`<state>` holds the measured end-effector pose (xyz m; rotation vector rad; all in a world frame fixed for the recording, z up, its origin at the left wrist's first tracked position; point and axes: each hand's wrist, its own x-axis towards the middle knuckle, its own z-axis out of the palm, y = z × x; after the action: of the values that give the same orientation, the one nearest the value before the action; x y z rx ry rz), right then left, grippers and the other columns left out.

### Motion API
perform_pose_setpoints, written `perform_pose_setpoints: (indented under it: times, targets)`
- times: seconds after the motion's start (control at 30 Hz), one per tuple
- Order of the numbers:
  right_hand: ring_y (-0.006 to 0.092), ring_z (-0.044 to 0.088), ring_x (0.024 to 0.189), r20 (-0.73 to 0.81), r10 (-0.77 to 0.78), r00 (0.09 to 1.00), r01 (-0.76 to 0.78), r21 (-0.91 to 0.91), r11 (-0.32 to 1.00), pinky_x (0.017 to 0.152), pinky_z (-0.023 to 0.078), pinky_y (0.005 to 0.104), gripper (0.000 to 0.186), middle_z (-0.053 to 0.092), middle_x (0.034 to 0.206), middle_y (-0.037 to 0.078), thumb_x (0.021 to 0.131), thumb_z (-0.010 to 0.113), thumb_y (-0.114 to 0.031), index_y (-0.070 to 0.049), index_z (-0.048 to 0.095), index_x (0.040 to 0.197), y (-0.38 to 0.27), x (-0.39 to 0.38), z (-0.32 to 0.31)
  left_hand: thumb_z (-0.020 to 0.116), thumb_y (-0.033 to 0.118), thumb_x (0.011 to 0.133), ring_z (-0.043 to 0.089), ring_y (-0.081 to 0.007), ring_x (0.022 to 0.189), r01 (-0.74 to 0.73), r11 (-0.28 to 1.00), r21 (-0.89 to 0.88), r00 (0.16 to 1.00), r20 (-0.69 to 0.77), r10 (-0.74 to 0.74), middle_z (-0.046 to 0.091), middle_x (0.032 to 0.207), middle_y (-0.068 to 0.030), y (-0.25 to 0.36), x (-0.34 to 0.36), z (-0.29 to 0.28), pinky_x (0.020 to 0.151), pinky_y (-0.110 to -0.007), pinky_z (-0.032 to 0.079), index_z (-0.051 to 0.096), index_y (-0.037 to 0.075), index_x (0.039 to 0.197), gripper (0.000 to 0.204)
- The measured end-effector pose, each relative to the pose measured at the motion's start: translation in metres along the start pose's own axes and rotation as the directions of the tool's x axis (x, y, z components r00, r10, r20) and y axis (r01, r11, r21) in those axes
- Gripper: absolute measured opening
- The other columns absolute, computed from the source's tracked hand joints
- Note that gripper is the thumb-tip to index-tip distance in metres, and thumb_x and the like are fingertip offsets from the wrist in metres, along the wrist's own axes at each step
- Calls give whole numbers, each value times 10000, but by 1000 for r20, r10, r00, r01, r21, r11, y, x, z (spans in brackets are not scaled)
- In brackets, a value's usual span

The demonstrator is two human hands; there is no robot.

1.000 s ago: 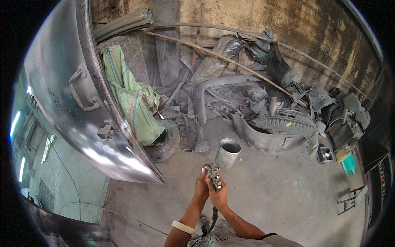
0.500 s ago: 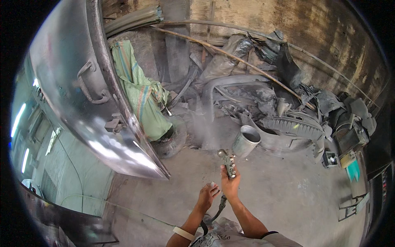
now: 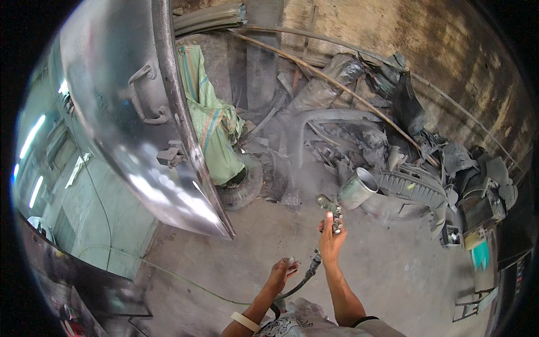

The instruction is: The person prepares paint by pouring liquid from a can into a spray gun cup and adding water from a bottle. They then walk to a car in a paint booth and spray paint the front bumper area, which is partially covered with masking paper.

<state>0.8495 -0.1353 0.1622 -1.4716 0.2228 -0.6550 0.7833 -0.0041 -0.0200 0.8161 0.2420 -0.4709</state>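
My right hand (image 3: pixel 332 240) is wrapped round the handle of a metal spray gun (image 3: pixel 332 216). A silvery cylindrical cup (image 3: pixel 353 194) sits on the gun's right side, its dark round opening tilted up. From the bottom of the handle a dark air hose (image 3: pixel 306 276) curves down toward my body. My left hand (image 3: pixel 281 276) is held lower and to the left, apart from the gun. Its fingers are curled, with a small whitish thing at the fingertips too small to name. To the left rises a large shiny dark metal panel (image 3: pixel 112 106) with a grab handle (image 3: pixel 143 95).
A green woven sack (image 3: pixel 210 129) leans behind the panel's edge, beside a tyre (image 3: pixel 247 182). Dusty car parts (image 3: pixel 404 182) are heaped along the stained wall (image 3: pixel 438 50), with a long pole (image 3: pixel 337 87) across them. A thin pale hose (image 3: pixel 185 281) crosses the floor at left.
My right hand and the spray gun have moved rightward and slightly up. My left hand stays about where it was. The view has shifted, so the panel and heap appear farther right.
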Motion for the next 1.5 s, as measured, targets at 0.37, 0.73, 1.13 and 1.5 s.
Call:
perform_pose_setpoints:
  times: [0.37,0.73,1.13,1.5]
  targets:
    - [74,466,575,-31,-42,999,41,-40,998,533,375,256,368,501,620,-12,974,573,-313,-49,528,723,6,13,-8,668,361,889,593,-163,1005,33,999,19,999,-40,-32,621,1026,-41,-6,-3,-1,952,-339,473,582,84,1012,315]
    - [84,503,579,-26,-49,998,47,-52,998,533,405,255,350,529,631,2,973,572,-327,-52,557,757,4,15,-12,655,361,894,600,-144,974,30,999,17,998,-55,-29,640,995,-18,-7,-6,-3,917,-326,476,601,108,986,274]
    - [107,530,588,-75,-12,997,13,14,1000,563,442,274,343,557,657,25,969,575,-337,-44,568,790,-11,22,-38,664,355,881,614,-182,982,-15,998,61,996,-89,21,631,1024,-58,0,-15,-16,939,-356,485,595,56,1050,350]
    - [162,561,602,-178,-147,973,120,-154,981,583,460,297,373,573,677,62,971,537,-390,-34,561,862,-101,58,-175,654,280,883,630,-179,935,5,1000,28,991,-132,-1,639,980,-70,-15,-15,-30,887,-338,508,591,51,1034,282]
